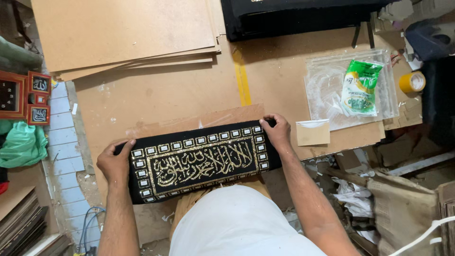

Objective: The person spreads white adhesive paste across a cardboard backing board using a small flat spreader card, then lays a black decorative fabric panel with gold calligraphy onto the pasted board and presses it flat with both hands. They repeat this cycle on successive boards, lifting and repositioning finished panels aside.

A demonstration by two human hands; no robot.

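Both hands clasped the black embroidered panel (199, 161) by its short ends: the left hand (115, 163) had its grip closed over the left edge, fingers curled across the top corner, and the right hand (277, 132) had its grip clenched on the upper right corner, thumb hidden behind the cloth. Between the two grips the panel lay stretched and slightly tilted, its right end higher than its left, showing gold script in the middle and a border of small silver-framed squares. It rested on a sheet of brown board (199, 118) whose edge showed just beyond the panel's far side, and that sheet sat on the wider brown surface (166, 90). Just right of the right grip lay a small tan envelope (312, 132), touching the edge of a stack of clear plastic sleeves (327, 80) with a green and white packet (360, 87) on top. Farther right of that stood a roll of yellow tape (412, 82). Well beyond both grips, at the far left of the surface, a pile of brown boards (123, 33) was stacked, and a yellow strip (241, 78) ran away from the panel toward a black cloth bundle (294, 16). Left of the left grip, off the surface, sat small red frames (26, 97) and a green cloth (21, 142).
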